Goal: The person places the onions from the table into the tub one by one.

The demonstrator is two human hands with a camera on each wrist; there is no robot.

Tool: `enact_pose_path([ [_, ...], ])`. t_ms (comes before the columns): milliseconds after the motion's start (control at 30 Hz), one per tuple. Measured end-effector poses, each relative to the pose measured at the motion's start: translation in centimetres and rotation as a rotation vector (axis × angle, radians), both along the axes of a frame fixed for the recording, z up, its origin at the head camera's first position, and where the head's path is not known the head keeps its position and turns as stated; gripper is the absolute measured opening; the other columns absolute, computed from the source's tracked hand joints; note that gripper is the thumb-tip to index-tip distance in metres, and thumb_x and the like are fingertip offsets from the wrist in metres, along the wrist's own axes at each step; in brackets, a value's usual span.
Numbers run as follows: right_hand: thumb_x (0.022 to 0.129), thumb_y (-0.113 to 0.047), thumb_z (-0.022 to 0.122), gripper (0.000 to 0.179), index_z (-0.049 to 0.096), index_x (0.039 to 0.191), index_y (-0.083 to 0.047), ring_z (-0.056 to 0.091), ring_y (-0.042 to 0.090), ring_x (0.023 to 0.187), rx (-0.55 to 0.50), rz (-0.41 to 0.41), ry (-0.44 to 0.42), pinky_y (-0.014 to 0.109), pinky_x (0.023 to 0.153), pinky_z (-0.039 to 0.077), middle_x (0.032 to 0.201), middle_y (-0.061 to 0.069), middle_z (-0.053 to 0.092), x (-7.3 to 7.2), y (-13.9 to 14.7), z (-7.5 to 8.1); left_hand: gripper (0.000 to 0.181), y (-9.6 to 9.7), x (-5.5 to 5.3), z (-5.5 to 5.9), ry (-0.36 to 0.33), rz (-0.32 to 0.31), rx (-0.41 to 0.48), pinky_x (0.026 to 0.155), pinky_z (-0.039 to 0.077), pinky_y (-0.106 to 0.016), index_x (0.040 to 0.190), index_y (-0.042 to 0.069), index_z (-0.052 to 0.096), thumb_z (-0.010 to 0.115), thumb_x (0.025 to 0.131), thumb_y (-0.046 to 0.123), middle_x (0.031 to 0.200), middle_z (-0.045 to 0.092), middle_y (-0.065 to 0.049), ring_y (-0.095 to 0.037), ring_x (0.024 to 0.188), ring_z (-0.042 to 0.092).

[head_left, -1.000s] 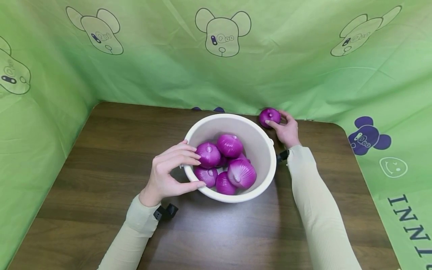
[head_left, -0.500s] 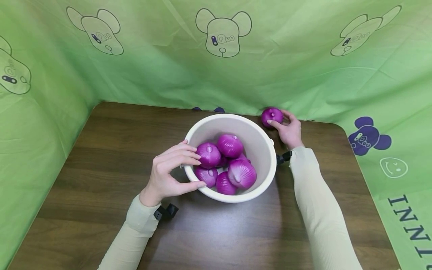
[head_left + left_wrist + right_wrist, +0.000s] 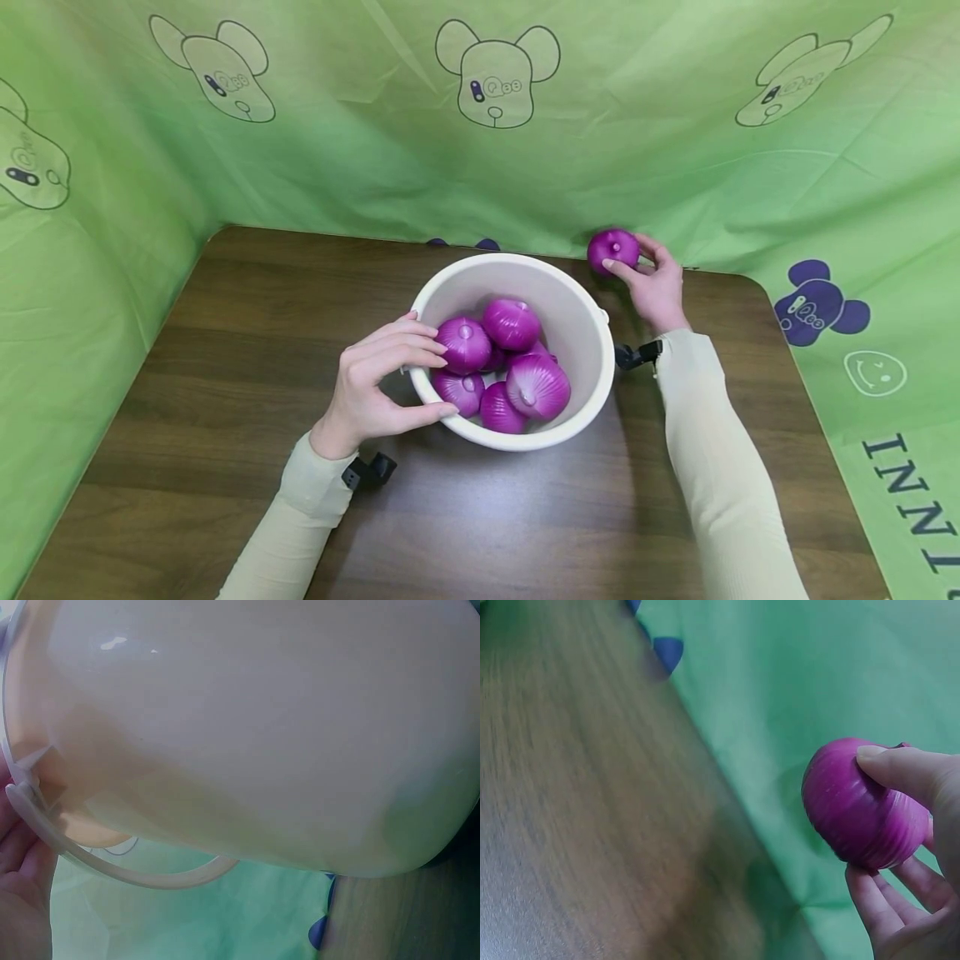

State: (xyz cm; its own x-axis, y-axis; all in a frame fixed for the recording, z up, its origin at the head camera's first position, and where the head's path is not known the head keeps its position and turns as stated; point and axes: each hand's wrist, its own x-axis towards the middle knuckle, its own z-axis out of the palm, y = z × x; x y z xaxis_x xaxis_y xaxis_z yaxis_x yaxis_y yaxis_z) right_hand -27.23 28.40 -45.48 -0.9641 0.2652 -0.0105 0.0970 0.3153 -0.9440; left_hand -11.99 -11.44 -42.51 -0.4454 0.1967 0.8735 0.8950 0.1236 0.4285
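Note:
A white bucket (image 3: 592,408) stands at the middle of the table with several purple onions (image 3: 538,387) inside. My left hand (image 3: 375,387) holds its near left rim, fingers reaching over the edge and thumb laid on the rim. In the left wrist view, the bucket's outer wall (image 3: 247,735) fills most of the picture, and the hand shows only at the left edge. Behind the bucket, to the right, my right hand (image 3: 654,283) pinches another purple onion (image 3: 611,250) between thumb and fingers. The right wrist view shows this onion (image 3: 855,806) apart from the table.
The brown wooden table (image 3: 225,350) carries the bucket. A green printed cloth (image 3: 337,167) hangs along its back and sides, close behind the right hand. The bucket's curved handle (image 3: 142,877) hangs on its outer side.
My right hand has shifted a little right and away from the bucket with the onion, which now looks raised. My left hand and the bucket have stayed put.

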Motion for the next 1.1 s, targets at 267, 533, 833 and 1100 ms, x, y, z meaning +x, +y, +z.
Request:
enact_pose_path([
  [267,0.085,-0.018,0.086,0.074,0.05,0.149,-0.018,0.057,0.026,0.124,-0.057,0.03,0.057,0.019,0.087,0.055,0.143,0.005,0.05,0.8,-0.5,2.0,0.04,0.0,0.0,0.1,-0.005,-0.006,0.004,0.104,0.049,-0.056,0.092,0.003,0.077,0.09,0.078,0.037,0.092,0.075,-0.012,-0.031,0.094,0.07],
  [533,0.082,-0.013,0.088,0.074,0.053,0.147,-0.019,0.059,0.023,0.119,-0.124,0.078,0.135,0.023,0.093,0.054,0.141,0.005,0.05,2.0,-1.3,4.3,0.04,0.0,0.0,0.1,-0.006,-0.004,0.003,0.104,0.05,-0.056,0.092,0.003,0.077,0.09,0.078,0.037,0.092,0.075,-0.012,-0.03,0.095,0.07],
  [833,0.079,-0.003,0.088,0.072,0.058,0.143,-0.016,0.061,0.021,0.114,-0.223,0.125,0.23,0.02,0.091,0.054,0.137,0.007,0.053,3.5,-2.3,6.7,0.04,0.0,0.0,0.1,-0.007,-0.003,0.001,0.104,0.05,-0.056,0.092,0.003,0.077,0.089,0.078,0.037,0.093,0.075,-0.012,-0.032,0.093,0.07],
  [1100,0.075,0.007,0.087,0.073,0.059,0.141,-0.007,0.061,0.022,0.113,-0.282,0.17,0.328,0.02,0.094,0.054,0.135,0.01,0.054,4.7,-3.3,8.4,0.039,0.0,0.0,0.1,0.003,-0.001,0.003,0.103,0.05,-0.056,0.092,0.002,0.077,0.09,0.078,0.037,0.093,0.075,-0.011,-0.032,0.092,0.07],
])
